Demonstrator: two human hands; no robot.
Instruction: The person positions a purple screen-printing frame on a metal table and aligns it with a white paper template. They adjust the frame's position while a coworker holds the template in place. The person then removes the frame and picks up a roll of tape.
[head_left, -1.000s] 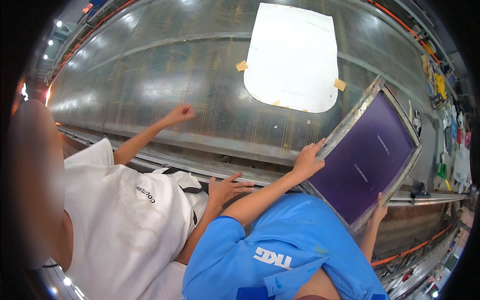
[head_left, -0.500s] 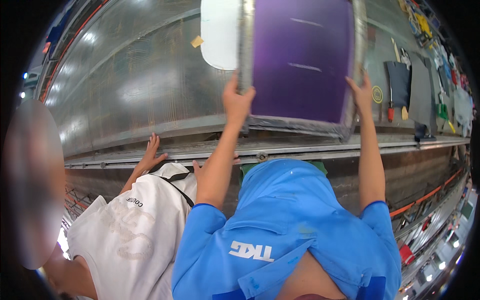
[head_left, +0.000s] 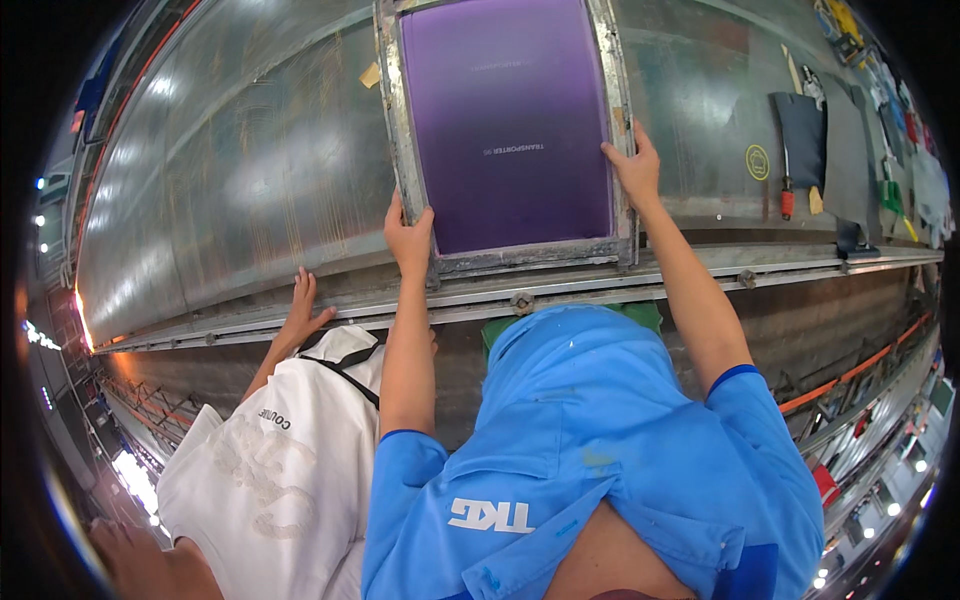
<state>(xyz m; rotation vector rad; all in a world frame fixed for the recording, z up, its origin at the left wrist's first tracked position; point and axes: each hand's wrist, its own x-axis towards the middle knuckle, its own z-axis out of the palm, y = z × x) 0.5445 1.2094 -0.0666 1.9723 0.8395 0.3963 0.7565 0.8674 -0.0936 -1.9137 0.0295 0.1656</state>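
A screen-printing frame [head_left: 396,110] with worn metal rails lies over the long grey table [head_left: 250,170] in front of me. Its stretched mesh [head_left: 505,200] is purple and carries small pale lettering. My left hand [head_left: 409,240] grips the left rail near its lower corner, thumb toward the mesh. On the opposite rail my right hand [head_left: 637,172] is closed round the outer side, a little farther up. The frame's far end is cut off by the picture's top edge. Whatever lies under the mesh is hidden.
A person in a white shirt [head_left: 290,450] stands at my left, one hand [head_left: 305,312] on the table edge. A metal rail [head_left: 580,290] runs along the near side. Dark sheets [head_left: 800,135] and a red-handled tool [head_left: 787,203] lie at right; a tan scrap [head_left: 371,75] lies left.
Both my hands have shifted the frame to the left, closer to the tan scrap. The white rounded sheet beside it is no longer visible. The other person's hand stays on the edge.
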